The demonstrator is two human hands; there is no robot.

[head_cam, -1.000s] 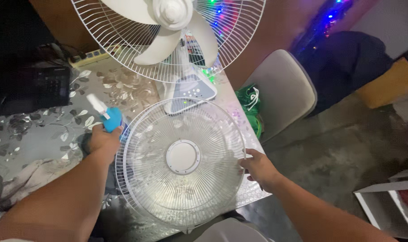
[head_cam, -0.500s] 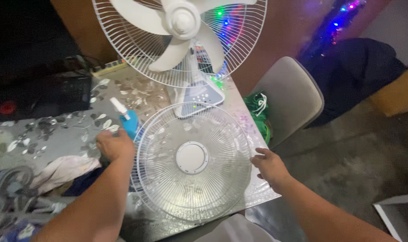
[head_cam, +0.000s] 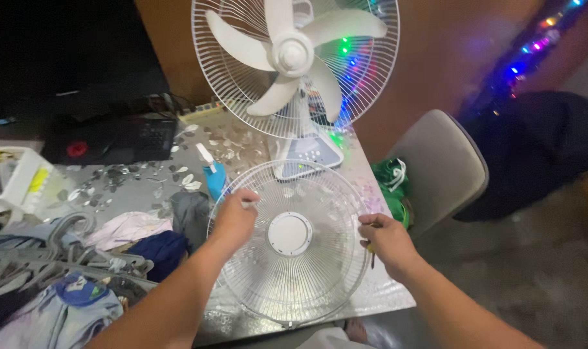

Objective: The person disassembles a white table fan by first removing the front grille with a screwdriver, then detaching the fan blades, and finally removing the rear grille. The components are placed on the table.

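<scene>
A table (head_cam: 145, 190) with a grey leaf-patterned cover fills the middle of the head view, its near right corner ending above a bare concrete floor (head_cam: 539, 278). At the far end of the table stands a white fan (head_cam: 294, 61), upright on its base, its blades exposed in front of the rear wire cage, with coloured lights glowing behind it. A grey chair (head_cam: 439, 168) sits just beside the table's right edge, and a green bundle (head_cam: 392, 184) lies between chair and table. On the left of the table lie a heap of clothes and hangers (head_cam: 61, 258), a white basket (head_cam: 16, 181) and a dark box with a red dot (head_cam: 109, 139). Lying flat near the table's front right corner is the detached round front grille (head_cam: 290, 242), white wire with a solid disc at its centre, just in front of the fan's base. The left hand (head_cam: 234, 216) rests on the grille's upper left part, fingers curled on the wires; whether it actually pinches them cannot be told. The right hand (head_cam: 387, 240) is closed on the grille's right rim, and a thin dark tool seems to stick out below it. The two hands are well apart, on opposite sides of the grille. A blue spray bottle (head_cam: 213, 176) with a white nozzle stands just beyond the left hand, near the grille's edge.
</scene>
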